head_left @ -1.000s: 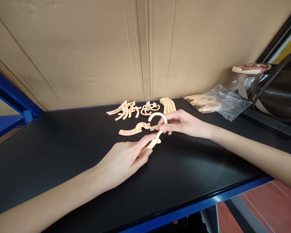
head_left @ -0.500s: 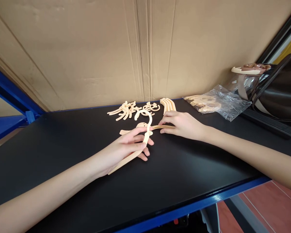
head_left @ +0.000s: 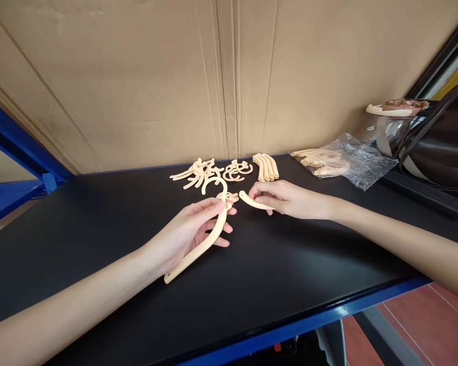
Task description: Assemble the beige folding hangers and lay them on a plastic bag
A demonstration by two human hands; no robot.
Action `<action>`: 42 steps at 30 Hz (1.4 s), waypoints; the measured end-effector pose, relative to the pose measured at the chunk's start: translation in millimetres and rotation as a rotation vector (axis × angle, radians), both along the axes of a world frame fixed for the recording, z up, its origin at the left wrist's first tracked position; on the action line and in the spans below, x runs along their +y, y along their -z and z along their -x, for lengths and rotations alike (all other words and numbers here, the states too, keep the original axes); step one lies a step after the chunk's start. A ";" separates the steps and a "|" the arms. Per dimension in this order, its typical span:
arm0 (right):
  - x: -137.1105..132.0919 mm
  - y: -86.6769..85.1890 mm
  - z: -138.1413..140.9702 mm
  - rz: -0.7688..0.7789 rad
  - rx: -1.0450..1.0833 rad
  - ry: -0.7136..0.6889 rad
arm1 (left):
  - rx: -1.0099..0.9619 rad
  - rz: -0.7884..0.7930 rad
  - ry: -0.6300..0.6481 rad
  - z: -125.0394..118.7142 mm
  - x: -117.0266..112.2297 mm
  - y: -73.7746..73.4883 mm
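My left hand is closed on a cream plastic partly assembled hanger, thumb and index finger pinching it just below the curved hook. One long arm of it slopes down toward me, with a small hole at its end. In my right hand is a loose curved hanger arm, its rounded, holed end pointing left toward the hook joint, a short gap away. The rest of that arm is hidden by the fingers. Behind the hook, a small flat cream piece lies partly covered.
At the back of the black table lie a heap of hanger pieces, several hooks and a stack of hanger arms. A clear bag with cream pieces lies right, beside a dark bag. Cardboard stands behind.
My left hand has shifted slightly left and turned the hanger. My right hand has drawn the loose arm away from the hook joint and tilted it, so its holed end now shows.
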State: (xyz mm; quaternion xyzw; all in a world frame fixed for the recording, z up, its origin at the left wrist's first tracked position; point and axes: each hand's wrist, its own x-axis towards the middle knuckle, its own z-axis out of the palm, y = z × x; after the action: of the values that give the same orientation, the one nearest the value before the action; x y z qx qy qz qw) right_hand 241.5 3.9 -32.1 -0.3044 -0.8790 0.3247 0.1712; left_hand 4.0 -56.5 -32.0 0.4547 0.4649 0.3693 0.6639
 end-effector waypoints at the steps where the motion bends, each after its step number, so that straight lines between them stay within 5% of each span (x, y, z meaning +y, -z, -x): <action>1: -2.1 -0.8 0.8 0.046 0.014 -0.027 | -0.004 0.002 -0.017 -0.9 0.0 -0.4; 6: -13.0 -2.5 5.8 0.221 0.069 -0.122 | 0.008 0.013 -0.020 -2.6 -1.3 -3.3; 10: -17.9 -1.9 8.6 0.176 0.148 -0.122 | 0.024 0.004 0.029 -1.4 -2.4 -3.9; 18: -21.4 -2.1 11.5 -0.174 -0.046 0.030 | -0.002 0.048 -0.008 -1.8 -1.9 -4.8; 28: -23.5 4.9 11.7 -0.660 -0.160 -0.053 | 0.014 0.034 0.011 -0.4 -1.7 -5.0; 42: -22.3 2.8 9.6 -0.971 -0.139 -0.023 | 0.038 0.032 0.061 3.3 1.4 0.4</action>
State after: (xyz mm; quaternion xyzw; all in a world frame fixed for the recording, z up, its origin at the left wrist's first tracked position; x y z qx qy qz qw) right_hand 231.9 -18.3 -34.9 -0.2006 -0.9414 -0.1419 0.2309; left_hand 0.7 -55.1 -32.4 0.4648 0.4693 0.3328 0.6730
